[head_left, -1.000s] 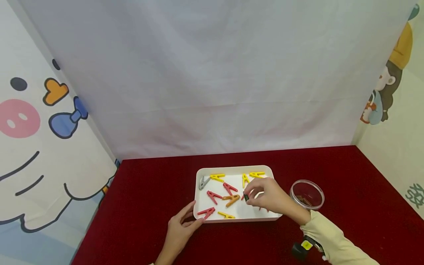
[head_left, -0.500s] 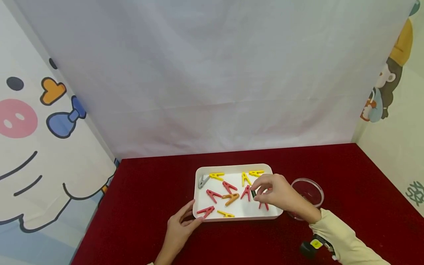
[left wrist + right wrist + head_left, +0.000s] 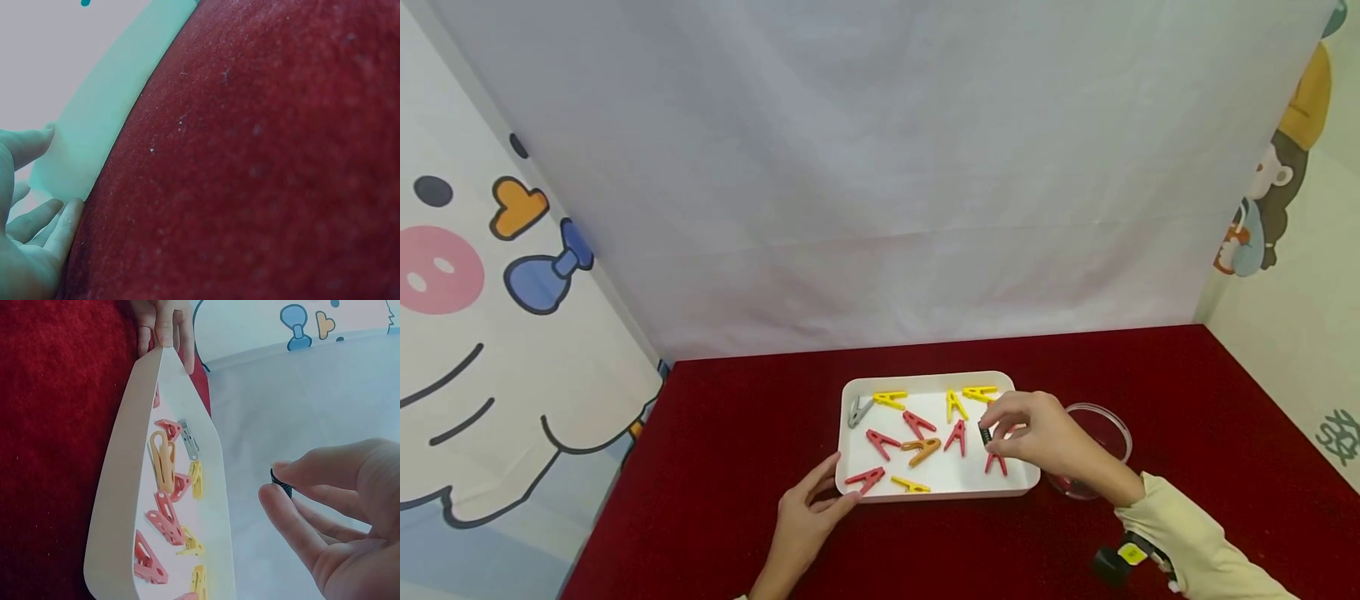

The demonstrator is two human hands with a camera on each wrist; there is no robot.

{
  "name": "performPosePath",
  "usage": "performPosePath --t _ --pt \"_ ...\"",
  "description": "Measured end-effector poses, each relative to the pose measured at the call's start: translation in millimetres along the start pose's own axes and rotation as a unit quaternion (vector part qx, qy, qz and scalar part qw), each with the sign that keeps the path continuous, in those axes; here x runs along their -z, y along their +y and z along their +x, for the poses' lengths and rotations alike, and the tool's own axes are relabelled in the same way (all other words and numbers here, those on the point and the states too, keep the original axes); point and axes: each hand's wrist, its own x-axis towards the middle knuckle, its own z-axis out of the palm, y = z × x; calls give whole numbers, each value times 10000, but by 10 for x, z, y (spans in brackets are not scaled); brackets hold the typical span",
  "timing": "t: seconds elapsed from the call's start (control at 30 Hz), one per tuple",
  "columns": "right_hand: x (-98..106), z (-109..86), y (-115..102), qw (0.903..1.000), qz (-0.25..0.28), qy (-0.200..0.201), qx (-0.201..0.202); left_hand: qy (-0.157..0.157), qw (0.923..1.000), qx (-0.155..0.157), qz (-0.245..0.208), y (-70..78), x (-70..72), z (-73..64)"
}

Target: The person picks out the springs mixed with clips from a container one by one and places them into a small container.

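Observation:
Between the thumb and index finger of my right hand [image 3: 1037,429] is a small black ridged piece [image 3: 985,434], held above the right part of a white tray [image 3: 940,497]. The right wrist view shows the same piece [image 3: 286,488] pinched at the fingertips; its exact kind is unclear. My left hand [image 3: 805,515] holds the tray's near left corner, thumb at the front rim and fingers at the side. Plastic clips lie spread in the tray: several red ones [image 3: 957,437], several yellow ones [image 3: 955,405], an orange one [image 3: 921,451] and a grey one [image 3: 859,412].
A round clear dish [image 3: 1127,437] stands right of the tray, partly behind the right forearm. Dark red cloth [image 3: 737,433] covers the table. A pale curtain [image 3: 880,208] hangs behind, with printed cartoon panels at both sides.
My right hand has moved right across the tray with the black piece, uncovering red clips beneath it. The left hand stays at the tray corner.

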Motion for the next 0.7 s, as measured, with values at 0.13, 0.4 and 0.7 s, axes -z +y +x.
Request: performPosePath --t 0.13,0.4,0.7 --pt "48 -26 -4 9999 -92 73 -99 -5 10000 33 -12 4 -1 3" --pt "141 -84 5 9998 -111 164 -101 7 10000 -64 -46 -4 1 -8" --pt "244 -152 44 9998 -59 151 -74 18 9999 -105 -108 -35 0 4"
